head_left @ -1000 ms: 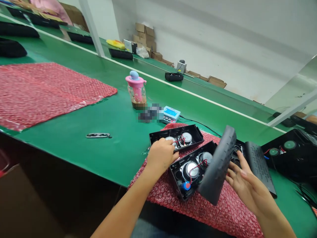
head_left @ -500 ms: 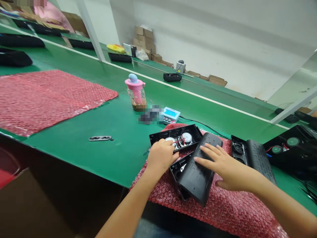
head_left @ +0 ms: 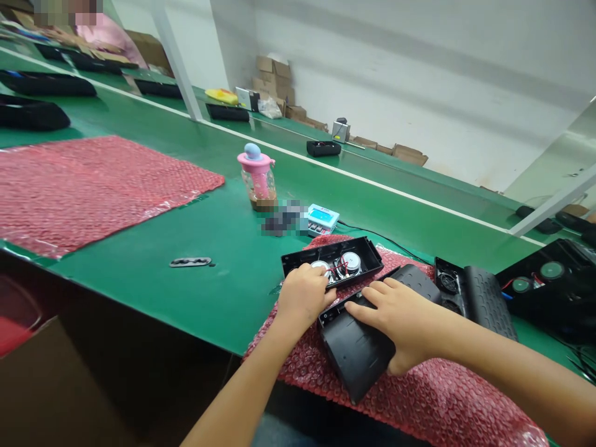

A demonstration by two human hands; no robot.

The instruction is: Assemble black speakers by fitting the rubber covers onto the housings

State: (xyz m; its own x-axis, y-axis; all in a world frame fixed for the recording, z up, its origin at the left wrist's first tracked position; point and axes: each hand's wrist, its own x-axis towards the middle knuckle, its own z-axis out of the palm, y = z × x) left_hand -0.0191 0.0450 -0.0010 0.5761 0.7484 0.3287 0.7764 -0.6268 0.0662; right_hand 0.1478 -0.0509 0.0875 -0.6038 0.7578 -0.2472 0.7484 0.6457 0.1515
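My left hand (head_left: 305,298) has its fingers curled over the near edge of a black speaker housing (head_left: 370,257). Inside that housing sit two round speaker drivers (head_left: 349,264) with red wires. My right hand (head_left: 395,316) grips a curved black plastic cover (head_left: 356,354), fingers across its top and thumb at its near side. The cover lies tilted over a second black housing (head_left: 327,315), which it mostly hides. Both housings rest on red bubble wrap (head_left: 419,403).
More black speaker parts (head_left: 493,298) lie to the right. A light-blue meter (head_left: 321,218) with a cable and a pink-lidded bottle (head_left: 258,180) stand behind. A grey strip (head_left: 190,262) and another bubble wrap sheet (head_left: 102,192) lie left. A person in pink (head_left: 109,31) is far left.
My right hand has moved left over the cover, from fingers spread on it to a grip. The cover has turned and lies further over the second housing. My left hand stays in place.
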